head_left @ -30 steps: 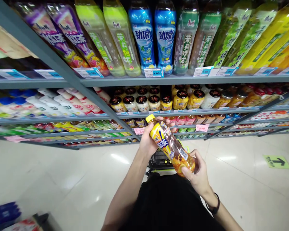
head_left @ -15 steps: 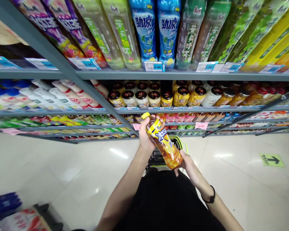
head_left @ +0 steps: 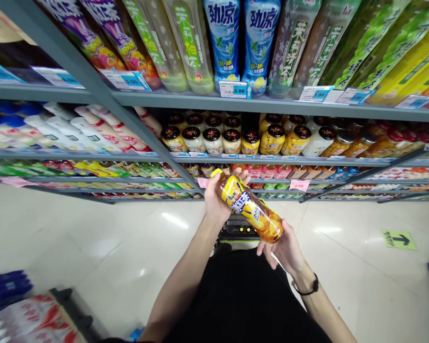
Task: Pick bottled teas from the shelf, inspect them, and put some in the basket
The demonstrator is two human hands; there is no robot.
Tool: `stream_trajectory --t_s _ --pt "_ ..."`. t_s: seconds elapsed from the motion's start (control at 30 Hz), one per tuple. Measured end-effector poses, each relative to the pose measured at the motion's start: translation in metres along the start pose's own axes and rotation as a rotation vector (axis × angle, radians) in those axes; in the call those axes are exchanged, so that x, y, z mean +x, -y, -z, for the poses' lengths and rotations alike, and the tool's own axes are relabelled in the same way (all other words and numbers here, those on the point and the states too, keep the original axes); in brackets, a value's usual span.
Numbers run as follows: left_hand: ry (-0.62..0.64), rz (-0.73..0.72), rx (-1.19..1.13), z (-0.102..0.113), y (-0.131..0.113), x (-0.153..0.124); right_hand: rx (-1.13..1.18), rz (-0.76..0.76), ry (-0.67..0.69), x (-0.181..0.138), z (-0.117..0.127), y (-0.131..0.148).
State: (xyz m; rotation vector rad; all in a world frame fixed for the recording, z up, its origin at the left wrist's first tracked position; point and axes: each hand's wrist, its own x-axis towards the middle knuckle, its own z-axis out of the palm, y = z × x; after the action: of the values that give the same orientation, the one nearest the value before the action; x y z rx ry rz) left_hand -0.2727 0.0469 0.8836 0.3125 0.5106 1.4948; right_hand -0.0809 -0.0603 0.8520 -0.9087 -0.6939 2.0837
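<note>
I hold a yellow-labelled bottle of amber drink (head_left: 250, 211) tilted in front of the shelves, cap end up and to the left. My left hand (head_left: 218, 200) is wrapped round its neck end. My right hand (head_left: 284, 247) cups the bottom from below with its fingers partly spread. A black wristband sits on my right wrist. Under the bottle a black basket with a green rim (head_left: 238, 228) shows in part.
Grey store shelves (head_left: 236, 102) run across the view, with tall bottled drinks on top, jars (head_left: 232, 140) below and small packs lower down. The pale tiled floor carries a green arrow sticker (head_left: 398, 239) at right. Packaged goods (head_left: 25, 319) lie at lower left.
The bottle has been turned in my hands and its bottom has swung to the right. My right hand has loosened from a grip on the base to a cupping hold beneath it.
</note>
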Motion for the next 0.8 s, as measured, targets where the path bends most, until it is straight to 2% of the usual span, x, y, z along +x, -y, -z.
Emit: stream_trajectory --t_s 0.1,0.17,0.3,0.4,0.47,0.57,0.6,0.7,0.8 --pt "0.031 0.008 0.024 -0.003 -0.001 -0.001 0.07 -0.163 0.081 -0.001 0.001 -0.002" --pt "0.029 0.025 0.041 -0.003 0.001 0.0 0.095 -0.217 0.135 -0.002 0.003 -0.002" --pt "0.032 0.076 0.068 -0.001 0.007 0.002 0.152 -0.229 0.242 -0.005 0.009 0.0" --pt "0.009 0.104 0.027 -0.002 0.007 0.002 0.088 -0.194 0.269 -0.006 0.011 0.001" --pt "0.004 0.108 -0.004 -0.004 0.005 0.002 0.018 -0.106 0.154 -0.006 0.011 0.001" --pt "0.025 0.098 0.051 -0.004 0.003 0.004 -0.093 0.119 -0.148 -0.006 0.009 -0.001" --pt "0.024 0.091 0.095 -0.003 0.003 0.005 -0.14 0.179 -0.21 -0.006 0.008 -0.001" --pt "-0.025 0.089 0.187 0.0 0.006 0.007 -0.263 0.265 -0.239 -0.007 0.007 0.0" --pt "-0.043 0.127 0.178 0.002 0.009 0.008 -0.311 0.266 -0.223 -0.007 0.01 -0.001"
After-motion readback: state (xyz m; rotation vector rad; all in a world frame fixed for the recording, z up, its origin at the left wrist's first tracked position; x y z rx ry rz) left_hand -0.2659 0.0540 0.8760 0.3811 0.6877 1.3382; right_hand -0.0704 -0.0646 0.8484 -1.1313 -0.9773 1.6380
